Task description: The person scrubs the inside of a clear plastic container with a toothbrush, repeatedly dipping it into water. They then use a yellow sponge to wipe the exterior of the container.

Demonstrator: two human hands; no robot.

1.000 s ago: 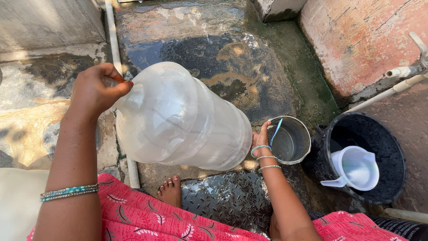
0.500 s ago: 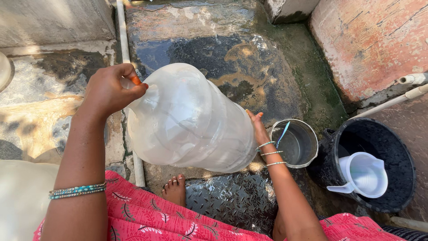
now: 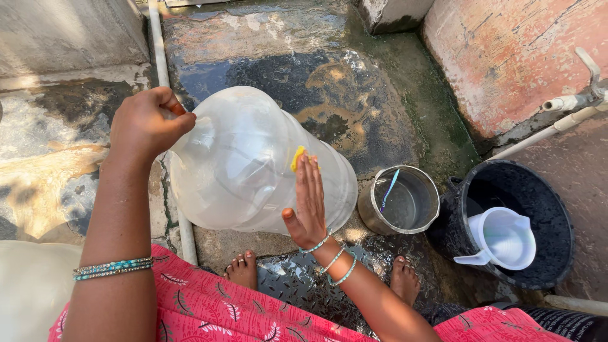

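Head view shows the left hand point(image 3: 149, 123) gripping the clear jug point(image 3: 253, 164) at its neck while the right hand point(image 3: 308, 202), flat and open, presses a yellow scrubber point(image 3: 297, 158) to its side, so washing looks midway.

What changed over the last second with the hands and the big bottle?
The right hand came up from the bottle's far end onto its side, pressing a yellow sponge there. The left hand still grips the neck of the clear bottle. Steel pot and black bucket unchanged.

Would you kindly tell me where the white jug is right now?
In the head view, the white jug sits inside the black bucket at the lower right, just right of the steel pot and below the white pipe.
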